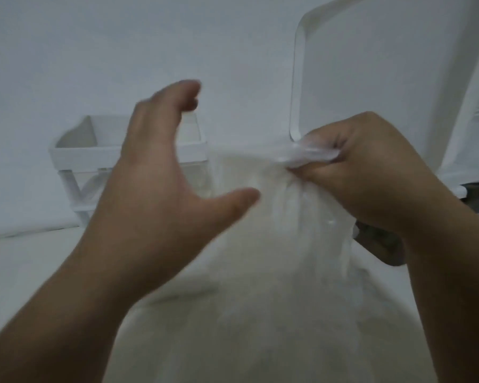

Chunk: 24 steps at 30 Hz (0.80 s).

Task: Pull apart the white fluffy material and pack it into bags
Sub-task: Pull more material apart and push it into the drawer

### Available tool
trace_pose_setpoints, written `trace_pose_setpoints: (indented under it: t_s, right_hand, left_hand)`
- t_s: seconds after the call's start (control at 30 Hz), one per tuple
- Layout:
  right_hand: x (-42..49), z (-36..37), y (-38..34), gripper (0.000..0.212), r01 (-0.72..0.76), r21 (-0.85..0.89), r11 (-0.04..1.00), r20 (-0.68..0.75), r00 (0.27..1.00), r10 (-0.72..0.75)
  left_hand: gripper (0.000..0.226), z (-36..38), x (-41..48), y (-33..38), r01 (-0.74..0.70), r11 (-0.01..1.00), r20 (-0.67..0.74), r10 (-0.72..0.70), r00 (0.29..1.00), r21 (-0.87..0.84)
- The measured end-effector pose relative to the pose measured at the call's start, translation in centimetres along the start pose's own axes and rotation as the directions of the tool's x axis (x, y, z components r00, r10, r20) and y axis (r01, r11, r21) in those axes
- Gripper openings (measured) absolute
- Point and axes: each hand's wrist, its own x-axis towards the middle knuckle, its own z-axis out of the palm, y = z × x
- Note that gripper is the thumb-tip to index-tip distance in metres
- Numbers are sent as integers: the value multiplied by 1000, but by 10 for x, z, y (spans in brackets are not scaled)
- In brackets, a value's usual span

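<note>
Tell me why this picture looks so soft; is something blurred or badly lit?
Head view: dim, flat, bluish light, no hard shadows; the left grip is smeared by motion blur, worst at the fingertips; the right grip is sharper, with glints on the clear bag it pinches; the white fluffy material inside is a hazy mass; the white tray behind stays fairly crisp.
</note>
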Motion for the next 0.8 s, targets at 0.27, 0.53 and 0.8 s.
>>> trace_pose_setpoints:
  t_s: [0.27,0.53,0.8]
  right_hand:
    - [3,25,-20,14,237,-220,946,415,901,-129]
    - [0,26,3,23,-16,-140,990,438,896,76]
    - [4,-13,22,25,-220,-112,969,327,913,245]
  left_hand:
    - [30,21,-7,3,-96,901,345,-63,936,423]
    - [19,4,1,-2,190,943,122,-230,965,273]
    - [15,-7,6,-11,354,912,159,-388,908,206]
